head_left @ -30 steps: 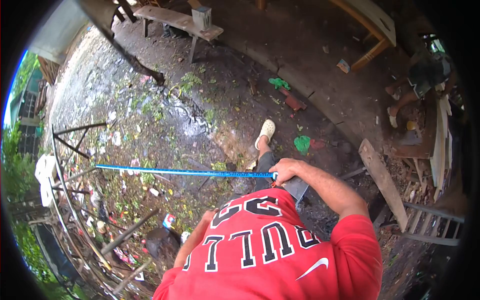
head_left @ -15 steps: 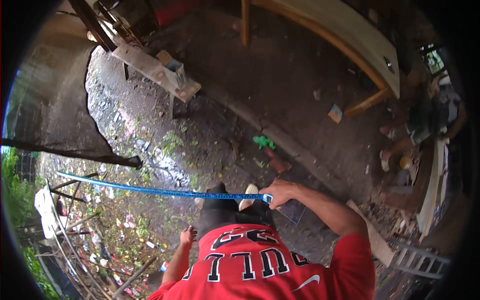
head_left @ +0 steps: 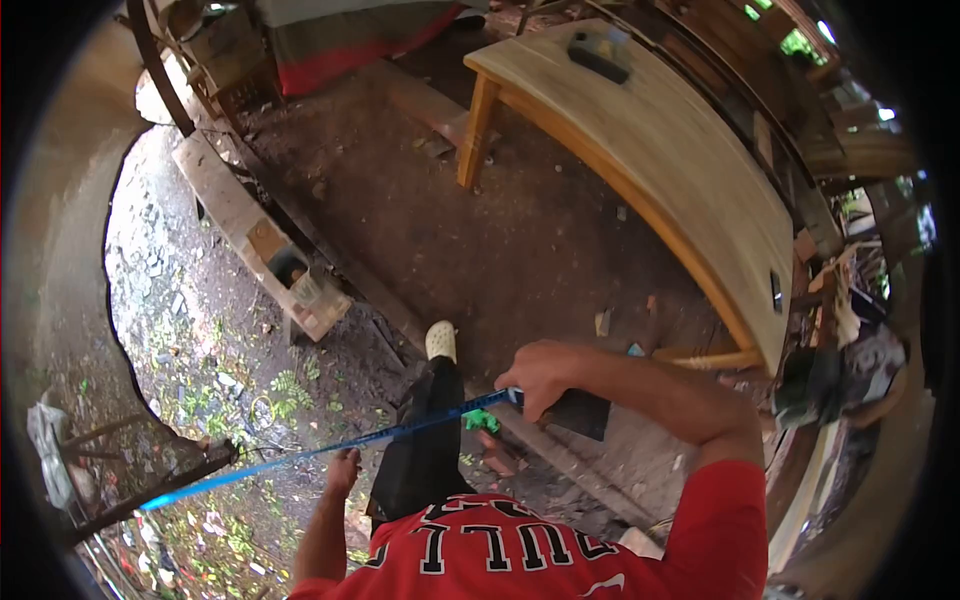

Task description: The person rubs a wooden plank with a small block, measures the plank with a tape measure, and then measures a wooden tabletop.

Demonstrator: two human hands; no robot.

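My right hand [head_left: 540, 378] is closed around the near end of a long, thin blue bar [head_left: 380, 433]. The bar reaches out to the left and down across my front, its far end bright blue in the light. Whether it is a rule, a level or some other tool I cannot make out. My left hand [head_left: 343, 468] hangs low beside my dark trouser leg, just below the bar and apart from it. Its fingers are loosely bent, with nothing visible in them. One pale clog [head_left: 441, 341] shows in front of me.
A wooden table [head_left: 660, 150] curves across the upper right, bearing a dark tool [head_left: 598, 58] and a phone-like object [head_left: 776, 291]. At left stands a narrow bench [head_left: 225, 195] with a box on it. A green object [head_left: 481, 420] lies by the ground ledge. Another person [head_left: 840, 375] is at right.
My view has shifted toward the table, which now shows more fully. The blue bar has tilted, its far end now lower. One foot has stepped forward.
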